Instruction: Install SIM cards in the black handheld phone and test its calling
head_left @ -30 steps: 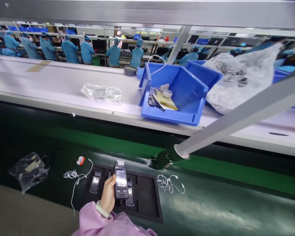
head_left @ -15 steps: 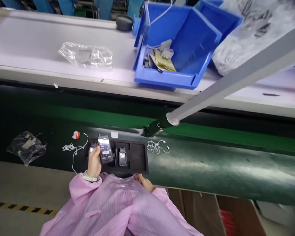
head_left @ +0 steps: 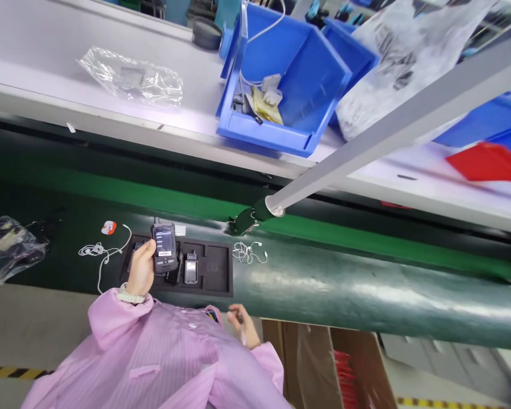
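My left hand (head_left: 139,268) is closed round a black handheld device (head_left: 164,254) with a lit screen and holds it upright over a black foam tray (head_left: 215,274) on the green belt. One more small device (head_left: 191,268) lies in a tray pocket just right of the held one. My right hand (head_left: 241,322) is low by my pink coat, fingers curled, off the belt; what is in it, if anything, I cannot make out.
White earphones (head_left: 249,253) lie right of the tray; another white cable (head_left: 97,251) and a red-white tag (head_left: 108,228) lie left. A bagged dark item (head_left: 6,247) sits far left. Above, a blue bin (head_left: 306,85), clear bag (head_left: 130,79) and slanting grey pole (head_left: 366,142).
The view has tipped down and to the right. My left hand keeps the device over the tray. My right hand has come into sight at my waist.
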`<state>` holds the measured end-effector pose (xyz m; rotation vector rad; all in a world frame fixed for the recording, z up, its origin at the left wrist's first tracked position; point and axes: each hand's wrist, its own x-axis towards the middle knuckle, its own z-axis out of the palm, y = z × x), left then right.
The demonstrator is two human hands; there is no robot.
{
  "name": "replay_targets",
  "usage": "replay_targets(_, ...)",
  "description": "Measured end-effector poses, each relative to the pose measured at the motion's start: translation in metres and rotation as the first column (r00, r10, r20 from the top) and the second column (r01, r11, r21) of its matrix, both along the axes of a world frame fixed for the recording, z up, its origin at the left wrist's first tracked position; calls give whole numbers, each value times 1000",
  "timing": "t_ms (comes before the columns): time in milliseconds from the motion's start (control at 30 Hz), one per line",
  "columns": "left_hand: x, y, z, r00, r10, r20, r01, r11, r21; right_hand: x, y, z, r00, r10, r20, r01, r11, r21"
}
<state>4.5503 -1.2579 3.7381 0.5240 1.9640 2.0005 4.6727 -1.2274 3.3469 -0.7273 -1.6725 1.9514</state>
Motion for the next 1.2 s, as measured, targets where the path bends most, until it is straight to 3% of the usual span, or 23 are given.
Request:
replay_targets(100, -5, 2, -4, 1000, -22, 2, 22, 1000, 0, -7, 42, -16, 982, -149, 115, 140, 987, 83)
replay_targets(200, -23, 0, -16, 998, -59, -12, 59, 998, -14, -46, 91, -31, 954, -271, 127, 241, 947, 213)
replay_targets(400, -100, -3, -73, 980, -155, -124, 151, 988, -41, -134, 163, -67, 905, -416, -93, 420, 832, 362)
replay_targets(500, -138, 2, -102, 961, -213, -179, 206, 977, -53, -145, 175, -83, 844, -503, -187, 536, 772, 342)
replay_targets(567, -154, 7, -117, 947, -247, -204, 240, 969, -57, -138, 173, -83, 788, -574, -221, 616, 729, 300)
replay_targets(633, -164, 12, -128, 936, -275, -219, 267, 962, -63, -127, 166, -67, 730, -635, -252, 683, 688, 246)
replay_targets(700, -169, 16, -135, 928, -297, -226, 288, 955, -73, -121, 153, -34, 692, -656, -301, 717, 671, 187)
replay_targets(733, -171, 18, -138, 924, -307, -228, 297, 952, -79, -123, 146, -12, 697, -634, -336, 705, 691, 157)
replay_targets(800, -172, 20, -143, 918, -323, -228, 310, 946, -90, -140, 131, 38, 733, -529, -428, 618, 781, 94)
replay_targets(867, -173, 22, -148, 914, -335, -227, 320, 942, -99, -171, 117, 86, 769, -374, -519, 453, 891, 30)
replay_targets(967, -174, 24, -154, 910, -345, -230, 328, 938, -109, -224, 102, 137, 766, -166, -621, 167, 984, -57)
replay_targets(1067, -176, 24, -158, 908, -343, -240, 324, 939, -114, -255, 92, 153, 691, -61, -720, -40, 992, -123)
replay_targets(1200, -176, 25, -161, 901, -350, -258, 324, 936, -137, -260, 84, 148, 584, -76, -808, -151, 968, -200)
